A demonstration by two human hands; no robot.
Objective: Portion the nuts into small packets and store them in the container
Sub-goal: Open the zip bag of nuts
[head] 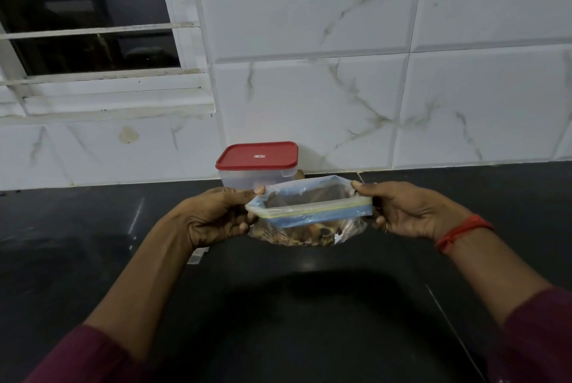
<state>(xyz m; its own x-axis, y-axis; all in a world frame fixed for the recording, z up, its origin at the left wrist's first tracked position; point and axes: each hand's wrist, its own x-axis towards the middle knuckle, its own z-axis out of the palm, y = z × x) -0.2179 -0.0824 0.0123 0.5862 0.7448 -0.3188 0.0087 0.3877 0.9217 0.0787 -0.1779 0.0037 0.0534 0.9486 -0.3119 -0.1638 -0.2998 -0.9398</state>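
marbled white wall tiles, barred window (dark outside), black counter.

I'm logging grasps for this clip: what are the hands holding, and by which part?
A clear zip-lock bag of nuts, mouth open. The left hand pinches the mouth's left end, the right hand its right end.

Nothing here can be read as words. The red lid of the container, which stands at the far edge of the tabletop, carries a small pale rectangular badge at its middle, and its marks are too small and blurred to make out. The zip bag shows a white patch low on its right side; whether that bears print cannot be told.
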